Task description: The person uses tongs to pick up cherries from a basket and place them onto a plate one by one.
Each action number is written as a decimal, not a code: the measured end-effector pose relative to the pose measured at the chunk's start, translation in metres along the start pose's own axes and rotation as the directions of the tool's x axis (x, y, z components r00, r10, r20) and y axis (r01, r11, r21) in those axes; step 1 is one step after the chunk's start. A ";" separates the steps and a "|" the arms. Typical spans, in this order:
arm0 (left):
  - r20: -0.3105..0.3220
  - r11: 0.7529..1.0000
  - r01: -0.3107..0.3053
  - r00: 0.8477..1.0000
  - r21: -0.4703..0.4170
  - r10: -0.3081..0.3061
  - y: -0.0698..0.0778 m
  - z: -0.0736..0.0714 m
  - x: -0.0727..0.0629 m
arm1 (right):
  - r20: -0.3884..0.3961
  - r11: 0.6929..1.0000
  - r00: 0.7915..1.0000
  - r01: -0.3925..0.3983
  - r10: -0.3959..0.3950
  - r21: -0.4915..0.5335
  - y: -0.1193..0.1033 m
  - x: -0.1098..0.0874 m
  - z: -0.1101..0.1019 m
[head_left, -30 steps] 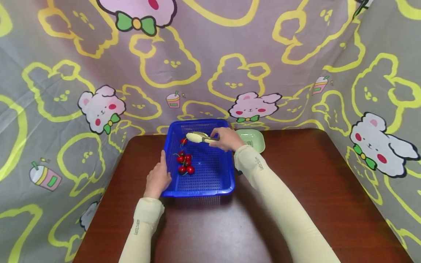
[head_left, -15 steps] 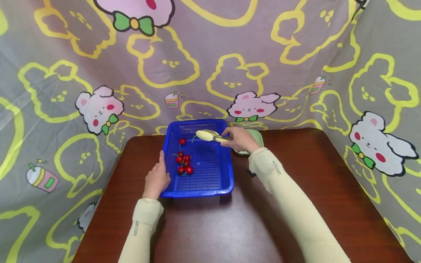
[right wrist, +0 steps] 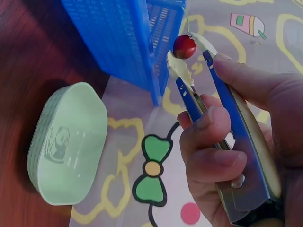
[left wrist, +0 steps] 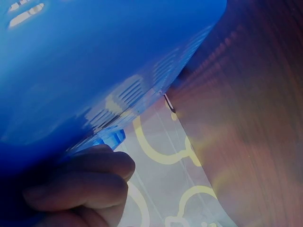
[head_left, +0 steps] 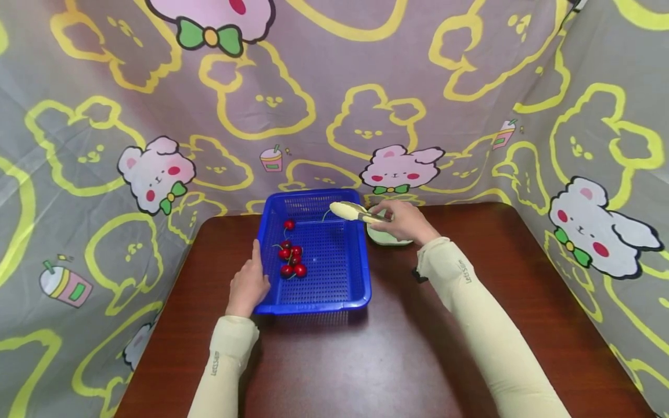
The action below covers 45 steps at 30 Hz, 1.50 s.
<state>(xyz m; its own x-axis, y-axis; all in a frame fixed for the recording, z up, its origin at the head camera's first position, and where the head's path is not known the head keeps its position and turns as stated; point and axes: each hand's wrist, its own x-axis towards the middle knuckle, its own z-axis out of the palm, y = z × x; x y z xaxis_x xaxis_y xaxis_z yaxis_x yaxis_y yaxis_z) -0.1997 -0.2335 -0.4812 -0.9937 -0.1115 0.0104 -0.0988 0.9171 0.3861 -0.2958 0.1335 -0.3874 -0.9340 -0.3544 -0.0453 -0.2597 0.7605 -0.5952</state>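
Note:
My left hand (head_left: 248, 287) grips the left rim of a blue perforated plastic basket (head_left: 319, 306). In the left wrist view its fingers (left wrist: 90, 187) curl at the basket's edge. Several red cherries (head_left: 294, 261) lie in a cluster on the left of the basket floor, and a single cherry (head_left: 289, 224) sits farther back. My right hand (head_left: 405, 223) holds metal tongs (head_left: 350, 211) with cream tips over the basket's back right side. Between those tips a stemmed cherry (right wrist: 184, 47) is pinched, as the right wrist view shows. The hand partly hides a pale green dish (head_left: 388, 237).
The dish, with a panda print inside (right wrist: 57, 144), stands right of the basket on the brown wooden table (head_left: 324, 366). Patterned cloth (head_left: 313, 122) hangs behind and at both sides of the table. The basket's raised right wall stands between its floor and the dish.
My right hand has moved right with the tongs, carrying the cherry from the basket's back left toward its right rim. My left hand stays on the basket, and the other cherries lie still.

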 end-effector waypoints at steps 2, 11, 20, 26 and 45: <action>0.000 1.000 0.002 1.000 -0.001 -0.002 0.000 0.000 0.000 | -0.001 1.000 1.000 -0.007 0.007 0.021 0.003 -0.003 -0.002; 0.003 1.000 0.004 1.000 0.000 -0.004 0.000 0.000 0.000 | -0.042 1.000 0.999 -0.010 0.010 -0.001 0.020 -0.010 -0.015; -0.002 1.000 0.001 1.000 0.007 -0.001 0.000 0.001 0.001 | -0.059 0.998 0.997 -0.059 0.059 -0.004 0.040 -0.013 -0.023; -0.003 1.000 0.003 1.000 0.002 -0.003 0.001 0.000 0.000 | -0.054 0.995 0.995 -0.086 0.089 0.052 0.053 -0.014 -0.024; -0.007 1.000 -0.003 1.000 0.008 0.003 -0.001 0.001 0.001 | -0.065 0.985 0.985 -0.157 0.161 0.067 0.087 -0.014 -0.017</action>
<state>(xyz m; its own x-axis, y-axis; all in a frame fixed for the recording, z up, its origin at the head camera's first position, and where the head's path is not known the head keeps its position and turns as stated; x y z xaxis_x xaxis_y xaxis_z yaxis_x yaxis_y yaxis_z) -0.2009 -0.2342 -0.4825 -0.9936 -0.1113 0.0185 -0.0960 0.9204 0.3789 -0.3099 0.2136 -0.4243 -0.9777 -0.1909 -0.0881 -0.0931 0.7687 -0.6328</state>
